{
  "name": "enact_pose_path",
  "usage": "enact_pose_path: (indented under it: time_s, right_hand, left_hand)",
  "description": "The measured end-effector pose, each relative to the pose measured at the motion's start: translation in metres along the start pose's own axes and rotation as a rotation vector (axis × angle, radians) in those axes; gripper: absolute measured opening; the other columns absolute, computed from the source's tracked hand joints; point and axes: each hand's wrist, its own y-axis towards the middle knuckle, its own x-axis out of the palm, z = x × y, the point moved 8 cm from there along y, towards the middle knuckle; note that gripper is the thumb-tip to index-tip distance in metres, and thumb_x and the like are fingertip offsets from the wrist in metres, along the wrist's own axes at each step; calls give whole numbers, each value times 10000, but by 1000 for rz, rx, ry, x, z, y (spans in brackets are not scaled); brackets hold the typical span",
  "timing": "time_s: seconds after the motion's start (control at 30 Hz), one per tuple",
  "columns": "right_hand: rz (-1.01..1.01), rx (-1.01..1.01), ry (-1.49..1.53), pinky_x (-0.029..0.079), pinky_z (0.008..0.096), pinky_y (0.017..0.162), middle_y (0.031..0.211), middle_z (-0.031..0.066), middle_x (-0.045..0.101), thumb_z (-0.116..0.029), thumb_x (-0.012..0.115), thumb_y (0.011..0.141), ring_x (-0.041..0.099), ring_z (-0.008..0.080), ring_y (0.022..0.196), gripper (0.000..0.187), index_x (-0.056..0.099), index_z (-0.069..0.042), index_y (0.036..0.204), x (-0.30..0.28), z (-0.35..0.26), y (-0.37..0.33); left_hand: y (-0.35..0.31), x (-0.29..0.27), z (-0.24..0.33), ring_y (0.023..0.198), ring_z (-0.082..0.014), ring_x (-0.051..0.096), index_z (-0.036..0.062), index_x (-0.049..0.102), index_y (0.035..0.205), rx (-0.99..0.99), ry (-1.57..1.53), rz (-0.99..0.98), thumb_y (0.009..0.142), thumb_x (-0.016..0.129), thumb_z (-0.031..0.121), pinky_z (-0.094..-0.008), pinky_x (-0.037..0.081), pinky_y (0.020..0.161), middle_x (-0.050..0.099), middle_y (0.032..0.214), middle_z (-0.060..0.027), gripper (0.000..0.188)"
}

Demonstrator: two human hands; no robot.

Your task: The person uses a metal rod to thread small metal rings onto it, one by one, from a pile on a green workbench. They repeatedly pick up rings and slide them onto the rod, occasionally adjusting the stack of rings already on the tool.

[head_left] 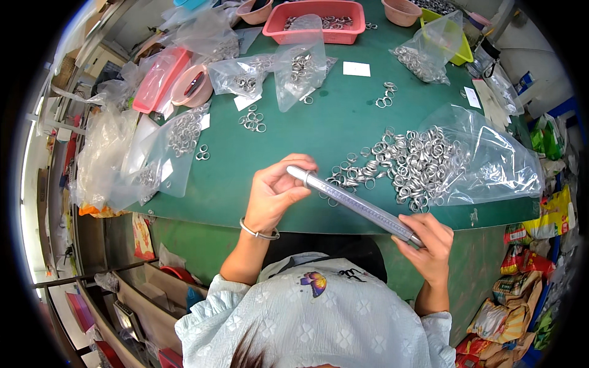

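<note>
Head view: both hands (left (276, 193), right (427, 245)) grip tapered metal rod (356, 205).

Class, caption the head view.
Both hands, left and right, hold a tapered metal rod beside loose rings.

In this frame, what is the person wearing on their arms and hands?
Both forearms are bare, with no gloves. The left hand has a thin silvery bangle at the wrist; the right hand shows nothing worn. Short, ruffled, pale blue sleeves with a faint flower pattern cover the upper arms.
</note>
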Motion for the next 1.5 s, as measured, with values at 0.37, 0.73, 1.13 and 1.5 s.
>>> enact_pose_path:
  time_s: [0.37, 0.73, 1.13, 1.5]
  right_hand:
    - [7, -1, 38, 443, 268, 496, 757, 81, 608, -43, 762, 565, 586, 185, 581, 361, 654, 0, 907, 0, -7, -1]
    - [-5, -22, 79, 451, 266, 508, 767, 85, 616, -47, 766, 578, 600, 189, 599, 342, 652, 3, 896, 8, -17, 5]
    - [-10, -9, 61, 440, 273, 498, 764, 76, 607, -56, 771, 569, 583, 189, 583, 351, 656, -11, 898, 9, -23, 3]
    - [-75, 58, 148, 460, 273, 514, 775, 70, 606, -43, 765, 581, 595, 189, 607, 354, 648, -5, 912, 25, -28, -1]
  left_hand:
    - [-7, 4, 6, 955, -193, 517, -77, 568, 1021, 13, -25, -25, 716, 678, -34, -276, 444, 777, 505, 1071, -134, 327]
    - [-21, -2, 12, 971, -206, 516, -67, 583, 1019, 16, -43, -7, 703, 694, -30, -293, 439, 802, 504, 1081, -136, 336]
    - [-26, 1, 8, 970, -213, 520, -71, 584, 1011, 5, -45, -41, 687, 680, -63, -308, 443, 820, 507, 1070, -142, 339]
    - [-33, 33, -17, 941, -194, 557, -29, 636, 972, -162, 61, -187, 642, 766, 42, -300, 452, 833, 569, 1012, -103, 362]
